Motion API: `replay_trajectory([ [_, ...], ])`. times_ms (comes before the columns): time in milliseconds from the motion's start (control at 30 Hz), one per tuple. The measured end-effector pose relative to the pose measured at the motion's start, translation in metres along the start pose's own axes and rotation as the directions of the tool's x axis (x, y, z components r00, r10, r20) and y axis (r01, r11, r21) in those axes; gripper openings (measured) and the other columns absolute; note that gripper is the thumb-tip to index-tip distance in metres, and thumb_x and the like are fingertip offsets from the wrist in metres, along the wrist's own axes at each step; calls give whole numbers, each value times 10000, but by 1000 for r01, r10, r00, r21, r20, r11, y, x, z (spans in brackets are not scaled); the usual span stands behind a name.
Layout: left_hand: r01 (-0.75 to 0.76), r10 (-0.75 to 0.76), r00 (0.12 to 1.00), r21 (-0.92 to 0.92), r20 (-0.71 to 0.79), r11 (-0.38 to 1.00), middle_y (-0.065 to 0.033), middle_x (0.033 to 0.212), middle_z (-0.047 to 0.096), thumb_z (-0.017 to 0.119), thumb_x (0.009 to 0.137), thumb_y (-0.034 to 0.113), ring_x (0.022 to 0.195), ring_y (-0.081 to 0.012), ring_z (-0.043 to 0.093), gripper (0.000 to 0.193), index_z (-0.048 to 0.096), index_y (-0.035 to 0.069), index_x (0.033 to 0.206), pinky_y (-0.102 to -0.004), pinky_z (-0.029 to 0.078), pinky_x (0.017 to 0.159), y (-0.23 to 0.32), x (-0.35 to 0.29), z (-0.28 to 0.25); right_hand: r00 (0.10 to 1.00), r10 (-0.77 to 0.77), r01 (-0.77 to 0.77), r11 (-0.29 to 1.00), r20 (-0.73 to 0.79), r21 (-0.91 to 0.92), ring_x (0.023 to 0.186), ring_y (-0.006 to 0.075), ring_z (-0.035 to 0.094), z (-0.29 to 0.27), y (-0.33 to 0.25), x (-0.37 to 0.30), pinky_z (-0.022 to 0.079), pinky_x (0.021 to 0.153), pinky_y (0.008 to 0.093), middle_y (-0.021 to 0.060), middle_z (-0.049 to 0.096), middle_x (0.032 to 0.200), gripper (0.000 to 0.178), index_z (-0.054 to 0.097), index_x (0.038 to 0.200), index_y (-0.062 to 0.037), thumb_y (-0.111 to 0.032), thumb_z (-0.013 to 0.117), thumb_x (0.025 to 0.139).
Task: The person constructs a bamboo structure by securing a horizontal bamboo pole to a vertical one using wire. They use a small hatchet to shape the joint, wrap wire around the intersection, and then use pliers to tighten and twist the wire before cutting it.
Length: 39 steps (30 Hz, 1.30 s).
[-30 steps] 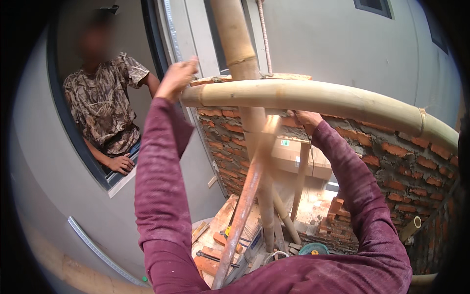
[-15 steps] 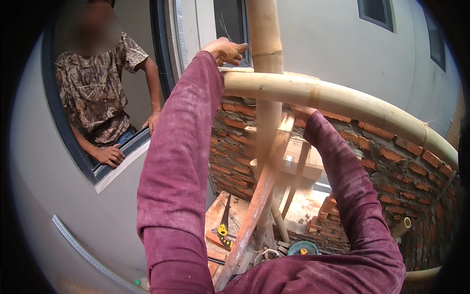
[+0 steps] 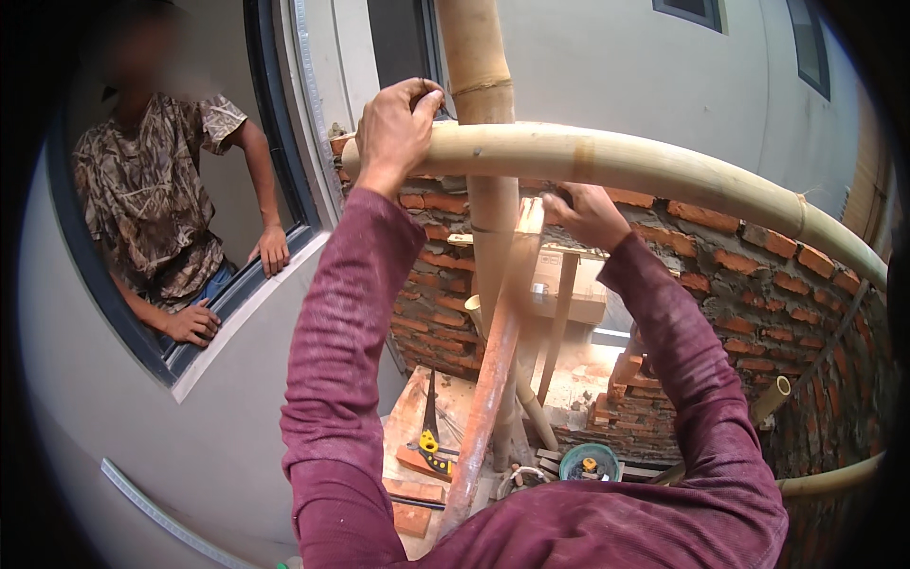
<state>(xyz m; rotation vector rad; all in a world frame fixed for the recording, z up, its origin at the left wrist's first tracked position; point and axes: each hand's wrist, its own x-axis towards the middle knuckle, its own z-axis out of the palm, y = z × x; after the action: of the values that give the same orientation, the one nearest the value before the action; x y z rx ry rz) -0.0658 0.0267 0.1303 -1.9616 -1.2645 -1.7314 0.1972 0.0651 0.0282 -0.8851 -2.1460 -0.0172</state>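
My left hand (image 3: 396, 133) is raised at the left end of a horizontal bamboo pole (image 3: 654, 169), just left of an upright bamboo pole (image 3: 481, 71). Its thumb and fingers are pinched together; whatever they hold is too small to make out. Below the horizontal pole, my right hand (image 3: 590, 216) is closed, fingers curled, beside the top of a slanting wooden beam (image 3: 488, 379). What sits in those fingers is hidden. The two poles cross between my hands.
A person (image 3: 156, 190) leans at a window frame (image 3: 275, 123) on the left. Below lie a handsaw (image 3: 431, 427) with a yellow-black handle, loose bricks (image 3: 411, 519) and a green bucket (image 3: 578, 453). A brick wall (image 3: 720, 256) and a cardboard box (image 3: 573, 289) stand beyond.
My left hand has turned and come back over the horizontal pole's end, its fingers now pinched. My right hand has come out from behind the pole into fuller view. The view has shifted slightly.
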Motion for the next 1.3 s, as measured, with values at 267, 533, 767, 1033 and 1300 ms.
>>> replay_trajectory([
  [267, -179, 150, 961, -110, -232, 978, -55, 805, 717, 651, 867, 147, 733, -121, 682, 129, 715, 48, 920, -242, 519, 674, 2, -28, 9, 927, 292, -365, 842, 235, 398, 599, 92, 484, -35, -55, -56, 437, 549, 256, 9, 508, 701, 391, 538, 1228, 64, -174, 475, 924],
  [533, -406, 405, 856, 67, -321, 912, -48, 792, 702, 685, 834, 172, 721, -141, 648, 111, 720, 99, 909, -339, 445, 854, -2, -31, 20, 923, 316, -342, 412, 219, 845, 489, 54, 469, 18, -98, -49, 443, 425, 176, -13, 547, 722, 540, 160, 1442, 34, -101, 386, 970],
  [767, -495, 504, 835, 99, -221, 863, -64, 925, 693, 649, 835, 129, 918, -197, 629, 197, 706, 121, 1024, -392, 398, 957, 3, -56, 9, 948, 182, -298, 222, 261, 928, 564, 115, 568, 36, -144, -49, 496, 505, 221, 75, 585, 809, 331, 318, 1283, 24, -135, 372, 997],
  [1033, -560, 560, 828, 39, 4, 828, -102, 1095, 635, 752, 680, 242, 1096, -260, 552, 550, 616, 106, 1195, -454, 302, 1055, 5, -67, -9, 972, 69, -233, 241, 223, 942, 650, 127, 632, 37, -168, -33, 503, 535, 213, 104, 638, 876, 184, 438, 1045, -24, -186, 362, 1004],
  [1300, -568, 592, 801, 201, -87, 798, -65, 1103, 644, 833, 534, 434, 1100, -228, 561, 756, 607, 120, 1184, -480, 297, 1066, 6, -72, 2, 964, -28, -224, 444, 263, 867, 459, 124, 550, 25, -167, -38, 452, 449, 240, 78, 609, 613, 268, 487, 912, -3, -219, 344, 985],
])
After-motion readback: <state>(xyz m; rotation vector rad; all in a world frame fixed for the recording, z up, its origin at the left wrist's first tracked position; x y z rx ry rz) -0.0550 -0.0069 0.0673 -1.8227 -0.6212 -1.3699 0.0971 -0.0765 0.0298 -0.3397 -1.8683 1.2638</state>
